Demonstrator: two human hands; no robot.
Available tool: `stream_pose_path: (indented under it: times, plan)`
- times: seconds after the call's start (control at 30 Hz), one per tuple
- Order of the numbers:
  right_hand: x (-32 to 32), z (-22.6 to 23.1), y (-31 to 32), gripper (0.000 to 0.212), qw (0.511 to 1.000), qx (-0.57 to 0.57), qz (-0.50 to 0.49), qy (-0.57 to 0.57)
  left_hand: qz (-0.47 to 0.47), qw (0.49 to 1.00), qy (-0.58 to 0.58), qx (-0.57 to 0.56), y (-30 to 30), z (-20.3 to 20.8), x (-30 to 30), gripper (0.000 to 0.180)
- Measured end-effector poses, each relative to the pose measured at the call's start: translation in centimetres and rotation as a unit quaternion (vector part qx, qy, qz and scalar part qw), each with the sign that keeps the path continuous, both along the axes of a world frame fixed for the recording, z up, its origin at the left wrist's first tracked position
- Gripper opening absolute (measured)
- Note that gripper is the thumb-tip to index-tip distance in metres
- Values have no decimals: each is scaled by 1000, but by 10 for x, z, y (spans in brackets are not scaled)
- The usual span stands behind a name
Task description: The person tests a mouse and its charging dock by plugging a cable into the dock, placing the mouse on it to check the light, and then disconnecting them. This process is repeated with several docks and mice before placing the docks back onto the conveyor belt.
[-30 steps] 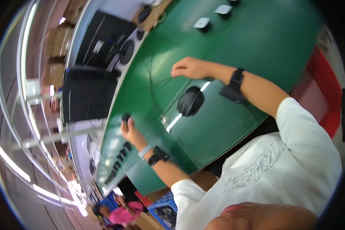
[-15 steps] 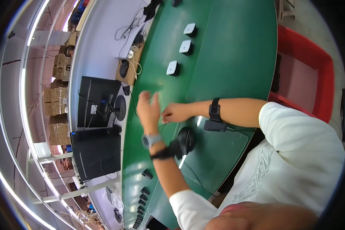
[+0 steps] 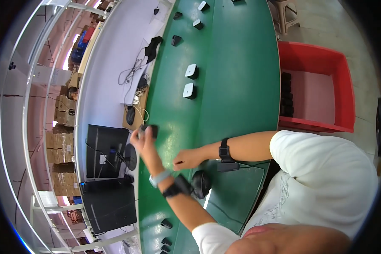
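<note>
My left hand [image 3: 145, 146] reaches forward past the green table's middle, its fingers closed on a small black block [image 3: 153, 130] near the monitor stand. Some of the block is hidden by the fingers. To its right, low over the table, my right hand [image 3: 188, 159] is curled closed; a dark spot shows at its fingertips, and I cannot make out what it is. Farther off stand two black cubes with white tops, a nearer one [image 3: 189, 90] and a farther one [image 3: 191, 70]. A round black device [image 3: 202, 184] lies beneath my forearms.
Two black monitors [image 3: 108, 150] stand along the left side, with a mouse [image 3: 131, 114] and tangled cables [image 3: 133, 70] beyond. More small blocks [image 3: 176, 40] sit farther up the green table [image 3: 241, 84]. A red bin [image 3: 343, 89] holding dark pieces stands at the right.
The view has shifted, so the scene sits lower. My left hand has moved forward and left, with a black block now at its fingers. The nearest white-topped cube has gone from its row.
</note>
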State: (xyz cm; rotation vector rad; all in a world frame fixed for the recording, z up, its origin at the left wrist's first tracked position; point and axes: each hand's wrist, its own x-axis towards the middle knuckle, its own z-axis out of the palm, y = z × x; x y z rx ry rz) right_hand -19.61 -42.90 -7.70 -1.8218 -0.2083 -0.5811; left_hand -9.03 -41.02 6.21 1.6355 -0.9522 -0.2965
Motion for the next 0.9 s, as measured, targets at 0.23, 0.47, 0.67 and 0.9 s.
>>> stream_pose_path:
  times: [0.23, 0.47, 0.67, 0.9]
  plan:
    - [0, -7, -24, 33, 995, 70, -64, -39, 61, 984, 131, -101, 148, -82, -19, 51]
    - [-6, 9, 2, 30, 998, -11, 15, -63, 21, 967, 219, -131, 178, -97, -30, 54]
    - [-8, 10, -1, 29, 998, -52, 30, 11, 10, 972, 215, -94, 186, -106, -34, 53]
    - [-11, 15, 0, 30, 996, -49, 37, 69, 8, 983, 158, -95, 183, -102, -35, 52]
